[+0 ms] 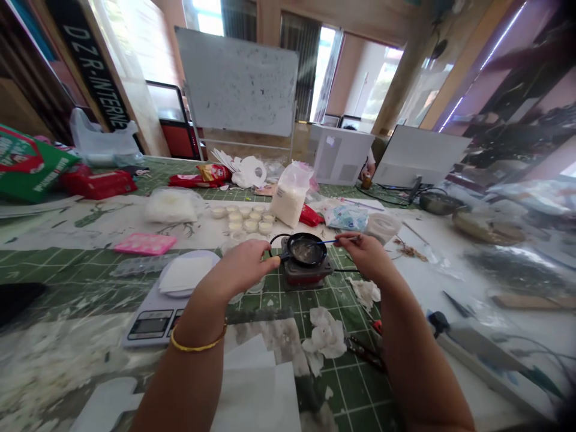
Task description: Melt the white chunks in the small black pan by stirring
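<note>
A craft workshop with cutting mats point(333, 366) and a whiteboard point(236, 81).

A gold bangle point(198, 343) on the bare left wrist point(203, 309)

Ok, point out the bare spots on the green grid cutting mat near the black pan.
Bare green mat lies left of the white digital scale, below the clear plastic tray; another patch lies below the red-handled scissors. Crowded: around the black pan and small white cups.

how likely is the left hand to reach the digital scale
Likely yes: the left hand is close to the digital scale, nothing tall between, but must first release the small black pan.
</note>
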Tool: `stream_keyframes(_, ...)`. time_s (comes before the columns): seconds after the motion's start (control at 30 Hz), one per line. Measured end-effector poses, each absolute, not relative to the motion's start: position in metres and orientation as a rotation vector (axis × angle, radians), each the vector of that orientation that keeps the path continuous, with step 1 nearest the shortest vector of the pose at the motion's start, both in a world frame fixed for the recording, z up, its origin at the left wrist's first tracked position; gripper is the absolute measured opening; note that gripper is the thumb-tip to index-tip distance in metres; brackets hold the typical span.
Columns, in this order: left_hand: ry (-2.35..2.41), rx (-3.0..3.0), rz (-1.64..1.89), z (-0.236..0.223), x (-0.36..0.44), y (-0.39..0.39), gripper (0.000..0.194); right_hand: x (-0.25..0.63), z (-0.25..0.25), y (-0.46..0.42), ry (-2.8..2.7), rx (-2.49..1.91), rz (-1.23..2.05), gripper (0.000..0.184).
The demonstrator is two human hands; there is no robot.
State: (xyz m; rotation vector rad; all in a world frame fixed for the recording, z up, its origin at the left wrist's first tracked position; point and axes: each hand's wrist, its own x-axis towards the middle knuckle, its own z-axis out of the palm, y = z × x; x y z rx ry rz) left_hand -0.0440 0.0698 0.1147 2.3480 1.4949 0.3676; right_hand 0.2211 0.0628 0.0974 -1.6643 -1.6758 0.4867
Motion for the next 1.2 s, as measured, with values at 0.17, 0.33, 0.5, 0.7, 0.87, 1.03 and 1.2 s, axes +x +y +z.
stream_keyframes(0.17,1.08,2.471,0.445,0.133,-0.02,0.04,0.033,0.243,0.086,0.058,-1.406,-1.411,0.648,0.03)
stream_keyframes(0.33,0.895,2.585,-0.08,0.096,0.031,0.02,0.033,0.263,0.075,0.053,-1.115,-1.375,0.841,0.029)
stream_keyframes(0.5,0.995,2.581,-0.39,0.058,0.07,0.005,0.033,0.251,0.064,0.058,-1.093,-1.262,0.9,0.03)
stream_keyframes(0.7,0.832,2.702,-0.267,0.057,0.067,0.016,0.02,0.254,0.058,0.054,-0.989,-1.338,0.892,0.031)
stream_keyframes(0.87,0.834,2.858,0.195,0.075,0.042,0.028,0.019,0.242,0.059,0.043,-1.186,-1.267,0.841,0.029)
stream_keyframes(1.03,1.172,3.15,0.754,0.08,0.01,0.013,0.026,0.254,0.053,0.025,-1.256,-1.501,0.555,0.032)
stream_keyframes(1.2,1.464,3.221,0.89,0.053,0.0,0.02,0.025,0.261,0.034,-0.01,-1.819,-1.807,0.029,0.027)
